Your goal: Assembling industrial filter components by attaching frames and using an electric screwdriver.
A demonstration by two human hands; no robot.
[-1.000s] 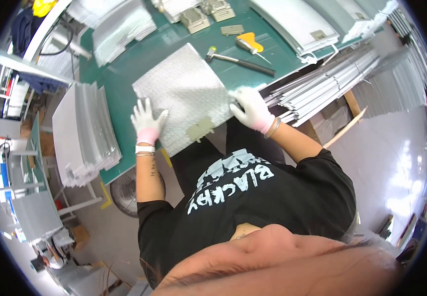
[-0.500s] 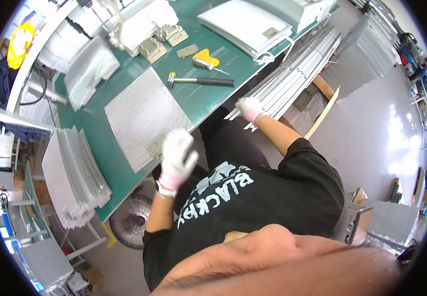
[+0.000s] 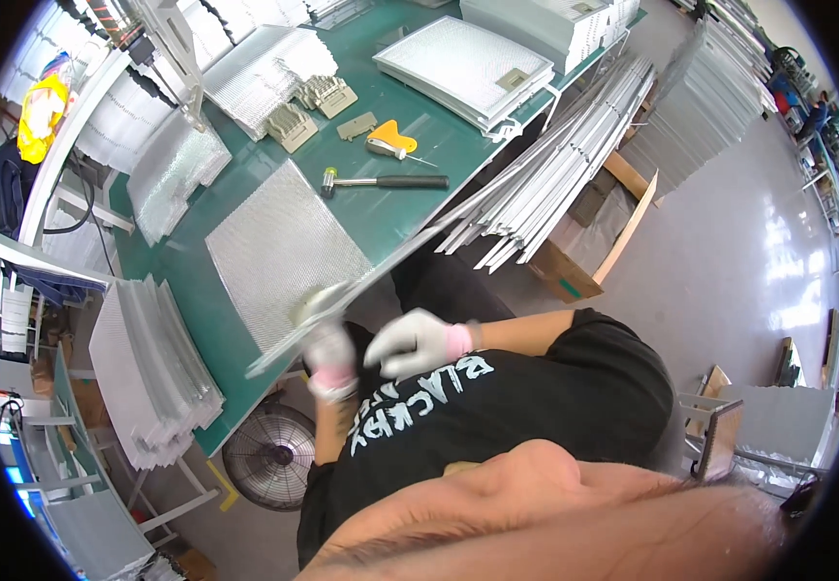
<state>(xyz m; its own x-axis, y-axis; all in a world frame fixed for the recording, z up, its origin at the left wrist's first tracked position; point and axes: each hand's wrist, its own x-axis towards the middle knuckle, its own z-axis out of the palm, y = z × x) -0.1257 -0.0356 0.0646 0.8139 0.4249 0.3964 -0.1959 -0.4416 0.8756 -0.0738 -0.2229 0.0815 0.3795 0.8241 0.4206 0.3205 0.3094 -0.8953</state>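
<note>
In my left hand (image 3: 327, 356), white-gloved and smeared by motion, is a long thin metal strip (image 3: 279, 354). The strip lies along the table's near edge and runs up to the right. My right hand (image 3: 415, 344), also gloved, hovers in front of my shirt with its fingers loosely bent and apart, nothing visible in them. Just beyond the left hand a silver mesh panel (image 3: 284, 247) lies flat on the green table (image 3: 352, 228). Past the panel lie a hammer (image 3: 381, 181) with a black handle and a yellow-handled screwdriver (image 3: 392, 141).
Beige plastic parts (image 3: 292, 127) sit by a stack of mesh sheets (image 3: 264, 73). Framed panels (image 3: 463, 63) lie at the far right. Metal strips (image 3: 545, 169) are bundled over a cardboard box (image 3: 623, 189). More sheets (image 3: 153, 358) stand at left, above a floor fan (image 3: 269, 455).
My right hand has come from the strip bundle to in front of my chest. A long strip now lies along the table edge at my left hand, which has shifted slightly down and left.
</note>
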